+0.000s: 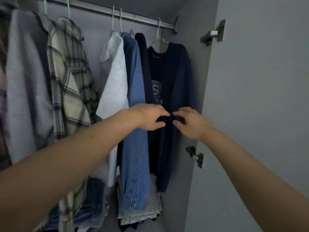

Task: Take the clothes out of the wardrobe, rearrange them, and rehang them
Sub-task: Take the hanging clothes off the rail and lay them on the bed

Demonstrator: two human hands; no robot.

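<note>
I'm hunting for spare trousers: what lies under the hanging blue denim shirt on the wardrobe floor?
Under the blue denim shirt sits a stack of folded pale and dark clothes; the shirt's hem covers its front, so single garments cannot be told.

A home bedroom wardrobe: shirts hang on white plastic hangers [159, 33] from a silver metal rail [117, 13] (grey hinged door [259, 81] open), folded clothes stacked below.

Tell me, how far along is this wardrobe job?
Hard to say. Done: nothing clearly; six garments hang on the rail. In hand: both hands, left and right, pinch the front of the navy tee at the right end, which is on its hanger. Left: the plaid shirt, white shirt, denim shirt and the folded pile below look untouched.
</note>
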